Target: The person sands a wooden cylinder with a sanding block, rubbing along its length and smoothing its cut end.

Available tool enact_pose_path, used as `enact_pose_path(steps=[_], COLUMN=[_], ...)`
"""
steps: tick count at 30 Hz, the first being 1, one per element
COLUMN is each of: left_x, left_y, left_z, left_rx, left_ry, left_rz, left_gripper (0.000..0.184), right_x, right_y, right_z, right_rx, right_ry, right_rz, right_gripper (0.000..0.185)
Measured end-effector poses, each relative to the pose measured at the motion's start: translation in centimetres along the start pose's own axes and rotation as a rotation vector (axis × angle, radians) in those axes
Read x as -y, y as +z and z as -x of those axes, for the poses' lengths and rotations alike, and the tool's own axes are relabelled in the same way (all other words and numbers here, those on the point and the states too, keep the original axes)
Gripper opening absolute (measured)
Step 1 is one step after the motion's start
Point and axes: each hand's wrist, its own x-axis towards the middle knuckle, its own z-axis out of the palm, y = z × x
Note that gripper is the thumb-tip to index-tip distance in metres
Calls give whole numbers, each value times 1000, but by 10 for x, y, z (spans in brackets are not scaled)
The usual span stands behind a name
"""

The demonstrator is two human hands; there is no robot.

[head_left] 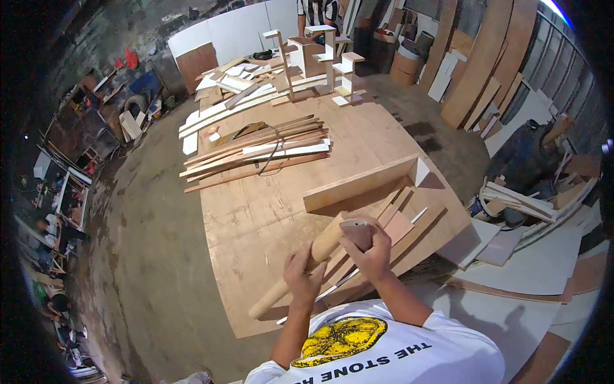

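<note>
A thick round wooden pole (272,299) slants over the near part of the plywood table (243,224), its lower end to the left. My left hand (303,274) is wrapped around the pole's middle. My right hand (374,248) is closed on a folded piece of brownish sandpaper (357,233) at the pole's upper end; the contact between paper and wood is partly hidden by the fingers. Beneath and to the right of the hands lie long flat wooden strips (409,237). Just beyond them a long board (361,184) stands on edge, joined to a short end piece.
A pile of thin wooden strips (262,147) lies across the table's left side. Small shelf-like wooden assemblies (345,80) stand at the far end, near another person (318,13). Tall panels (480,64) lean at the right; offcuts and white sheets (511,262) lie beside the table.
</note>
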Motion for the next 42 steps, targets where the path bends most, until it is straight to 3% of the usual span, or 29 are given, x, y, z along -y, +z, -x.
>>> enact_pose_path(steps=[3,9,16,20,22,25,28,31,34,38,40,42], left_x=[-13,-12,-44,-31,-24,-24,-17,30,38,51,44,35], left_y=[-1,-19,-36,-37,-38,-48,-69,-69,-80,-76,-90,-104], left_z=[-11,-16,-38,-39,-37,-33,-46,-45,-47,-35,-33,-30], left_rx=[64,61,-65,-50,-61,38,234,431,665,576,583,500], left_ry=[-26,15,84,23,71,34,148,55,-117,-59,-79,54], left_rz=[-67,-2,64,77,112,47,235,495,473,514,349,202], left_gripper=[68,72,73,75,76,79,83,87,87,85,83,83], right_x=[-7,12,50,50,50,52,53,57,65,80,85,87], right_y=[-12,-16,-13,0,5,4,7,7,9,15,19,24], right_z=[-5,-3,-26,-19,-13,-4,1,10,17,20,23,29], right_rx=[73,130,157,127,89,75,41,23,6,7,-13,-52], right_ry=[-38,125,-168,-46,-115,-184,-182,-127,-130,-101,-46,-5], right_rz=[5,-48,-222,-232,-181,-94,-69,-82,-29,47,101,171], right_gripper=[43,44,41,38,40,41,38,38,39,39,40,43])
